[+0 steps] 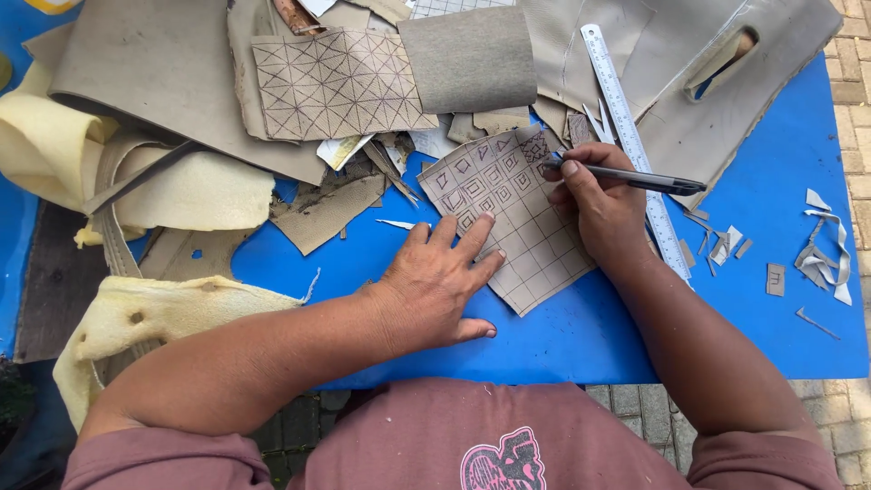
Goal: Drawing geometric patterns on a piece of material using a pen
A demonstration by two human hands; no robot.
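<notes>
While my left hand [435, 286] lies flat, fingers spread, on the beige gridded leather patch [513, 227] | right hand [599, 204] pinches black pen [626, 178] | patch may slip on blue desk [771, 209], smudging lines.

Beige grid-marked leather piece [513, 218], blue table [780, 299], yellow foam [190, 191], black pen [635, 180], silver ruler [626, 127]

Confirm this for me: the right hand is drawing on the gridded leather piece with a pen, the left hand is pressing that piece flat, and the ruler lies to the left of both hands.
One detail is off. In the head view the ruler lies to the right of the hands, running under the right hand, not to their left. The rest holds: the right hand draws with the pen on the gridded leather piece, and the left hand presses it flat.
</notes>
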